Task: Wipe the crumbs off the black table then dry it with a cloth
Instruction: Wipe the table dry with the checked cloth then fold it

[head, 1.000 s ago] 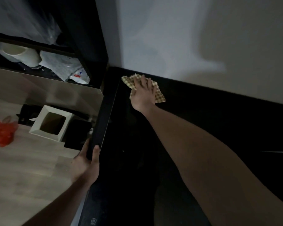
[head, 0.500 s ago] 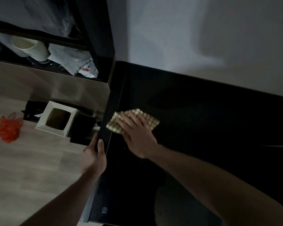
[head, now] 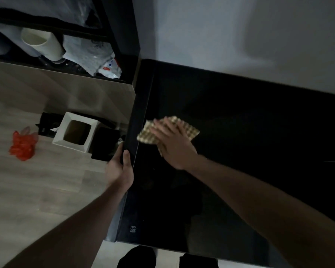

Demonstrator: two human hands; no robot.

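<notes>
The black table (head: 240, 132) fills the right and centre of the head view, glossy and dark. A yellow checked cloth (head: 146, 134) lies flat on it close to the left edge. My right hand (head: 174, 144) presses down on the cloth with fingers spread, covering its middle. My left hand (head: 120, 169) grips the table's left edge, thumb on top and fingers under the rim. No crumbs can be made out on the dark surface.
A white open box (head: 76, 132) and a red plastic bag (head: 22, 145) lie on the wooden floor to the left. A dark shelf unit (head: 81, 55) with a white cup (head: 43, 43) and packets stands at the back left. A pale wall (head: 240, 35) runs behind the table.
My right hand has drawn the cloth from the table's far corner towards me along the left edge, then shifted it slightly right. The left hand keeps its hold on the edge.
</notes>
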